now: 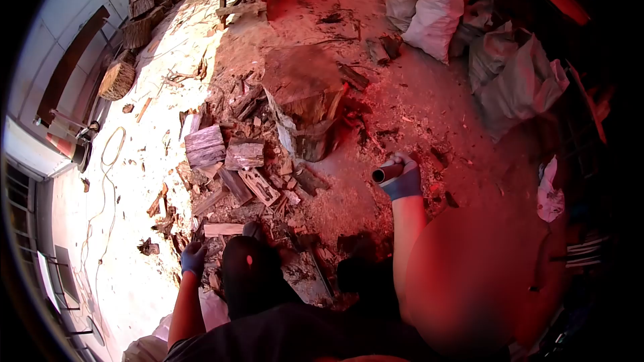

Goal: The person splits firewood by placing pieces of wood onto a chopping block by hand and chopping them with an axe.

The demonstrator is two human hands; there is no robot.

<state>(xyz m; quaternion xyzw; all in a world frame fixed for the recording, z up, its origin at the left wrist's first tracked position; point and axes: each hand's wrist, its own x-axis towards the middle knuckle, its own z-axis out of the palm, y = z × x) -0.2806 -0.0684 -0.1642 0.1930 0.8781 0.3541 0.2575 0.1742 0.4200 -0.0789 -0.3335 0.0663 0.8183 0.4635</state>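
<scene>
My right hand, in a grey-blue glove, is wrapped round a short dark tube, a pipe whose round hollow end faces left. It is held out above the chip-strewn floor, to the right of a large chopping block. My left hand, gloved the same way, is low beside my left knee, close to a pale split stick. Its fingers face away from me, so how far they are closed is hidden. Several split firewood pieces lie between the block and my knees.
Log rounds line the left wall, and a cord trails across the sunlit floor. White sacks and grey sacks stand at the right. A wooden stand is at the back. Bark and chips litter the ground.
</scene>
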